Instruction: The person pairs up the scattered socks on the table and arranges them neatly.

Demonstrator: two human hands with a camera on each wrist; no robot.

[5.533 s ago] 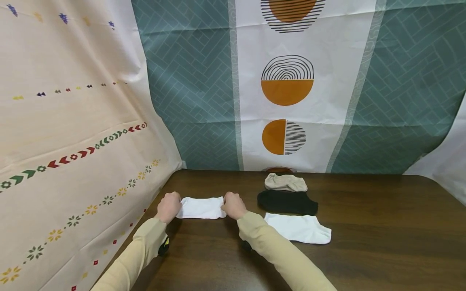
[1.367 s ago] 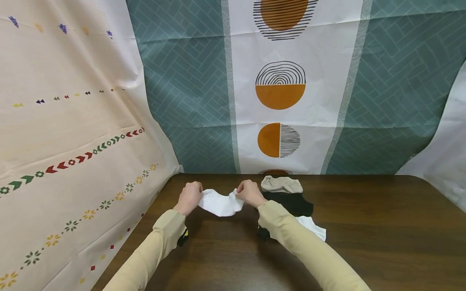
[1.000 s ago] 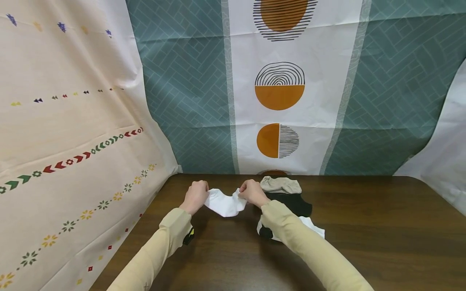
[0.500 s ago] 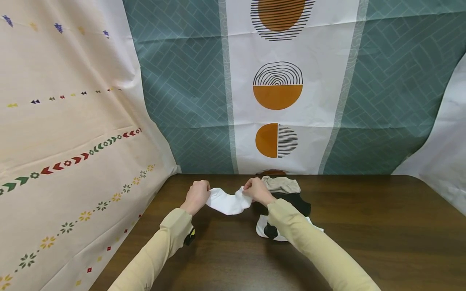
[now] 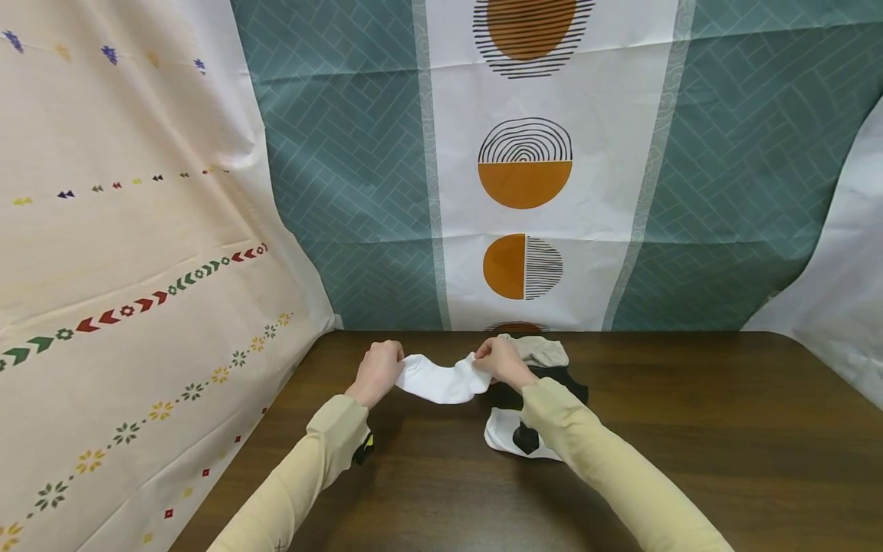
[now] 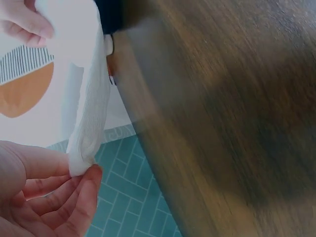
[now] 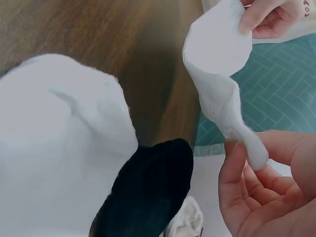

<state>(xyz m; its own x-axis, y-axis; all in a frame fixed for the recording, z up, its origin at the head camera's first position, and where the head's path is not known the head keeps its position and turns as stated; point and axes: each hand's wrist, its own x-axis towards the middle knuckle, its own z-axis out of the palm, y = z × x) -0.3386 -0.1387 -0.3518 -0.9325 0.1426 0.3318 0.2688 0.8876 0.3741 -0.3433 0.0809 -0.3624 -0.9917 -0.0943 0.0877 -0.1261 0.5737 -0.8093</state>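
A white sock (image 5: pixel 441 382) hangs between the two hands above the table, its middle sagging. My left hand (image 5: pixel 378 372) pinches its left end, and my right hand (image 5: pixel 506 363) pinches the right end between thumb and fingers. In the left wrist view the sock (image 6: pixel 94 98) stretches from the near left hand (image 6: pixel 49 192) to the other hand at the top. The right wrist view has the sock (image 7: pixel 219 74) narrowing toward the right hand's fingertips. Below the right forearm, a second white sock (image 5: pixel 502 431) lies flat, partly covered by the sleeve and wrist camera.
Behind the right hand lie a black sock (image 5: pixel 562 381) and, farther back, a beige sock (image 5: pixel 543 352). The dark wooden table (image 5: pixel 690 429) runs back to a patterned curtain (image 5: pixel 345 192). Cream cloth (image 5: pixel 138 307) hangs along the left side.
Earlier the white sock was lower and farther left, stretched straight; now it is lifted and sagging. Over the last second both hands have shifted right with it, the right hand more, spreading it wider.
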